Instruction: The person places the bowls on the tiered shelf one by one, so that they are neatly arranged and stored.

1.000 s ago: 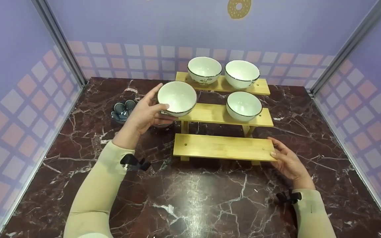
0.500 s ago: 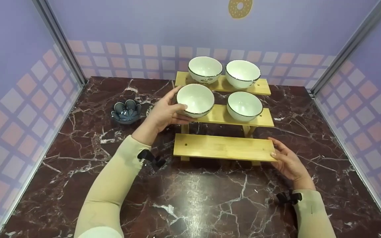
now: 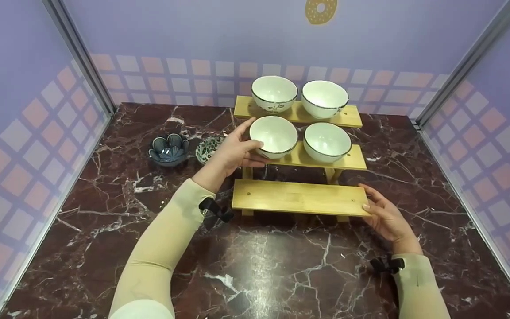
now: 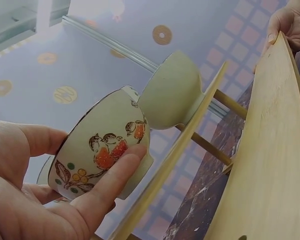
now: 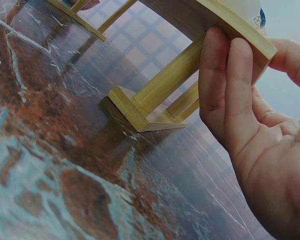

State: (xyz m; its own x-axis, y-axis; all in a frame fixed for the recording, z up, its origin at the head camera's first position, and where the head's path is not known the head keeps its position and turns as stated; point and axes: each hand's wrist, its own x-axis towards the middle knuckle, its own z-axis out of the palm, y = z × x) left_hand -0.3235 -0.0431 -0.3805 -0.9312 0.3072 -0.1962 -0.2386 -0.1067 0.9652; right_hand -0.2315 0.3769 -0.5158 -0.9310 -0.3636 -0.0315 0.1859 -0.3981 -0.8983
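Note:
My left hand [image 3: 237,149] grips a white bowl [image 3: 274,136] by its left side, thumb over the rim and fingers beneath. Fruit and leaves are painted on the bowl's outside, as the left wrist view shows. It is close over the left part of the middle step [image 3: 291,155] of a wooden stand. Beside it on that step sits another white bowl [image 3: 327,141]. With thumb and fingers my right hand [image 3: 385,217] holds the right end of the lowest step [image 3: 299,196]; in the right wrist view its fingers [image 5: 238,75] reach under the board.
Two more white bowls, one left [image 3: 274,93] and one right [image 3: 325,98], stand on the top step [image 3: 352,116]. Left of the stand are a dark petal-shaped bowl [image 3: 168,150] and a green patterned dish [image 3: 206,148], partly behind the left hand. Walls enclose the marble table [image 3: 281,270].
The left hand has carried its bowl rightward and slightly down, over the middle step, uncovering the dark bowl and part of the patterned dish. My right hand has stayed on the lowest step.

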